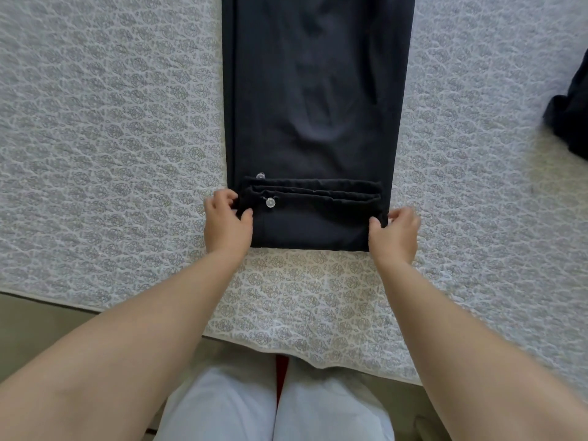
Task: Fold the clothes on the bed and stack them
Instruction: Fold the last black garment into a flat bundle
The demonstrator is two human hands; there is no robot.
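Observation:
A long black garment (pixel 315 100) lies flat on the bed, running away from me to the top of the view. Its near end is turned over into a narrow folded band (pixel 311 224) with two clear buttons showing at the left. My left hand (pixel 224 222) pinches the left corner of that fold, thumb on top. At the right corner, my right hand (pixel 396 235) grips the fold the same way. Both hands sit at the near edge of the garment.
The bed cover (pixel 111 148) is grey-white with a leaf pattern; its near edge runs across the lower part of the view. Another dark piece of clothing (pixel 569 113) lies at the right edge. My legs in light trousers show at the bottom.

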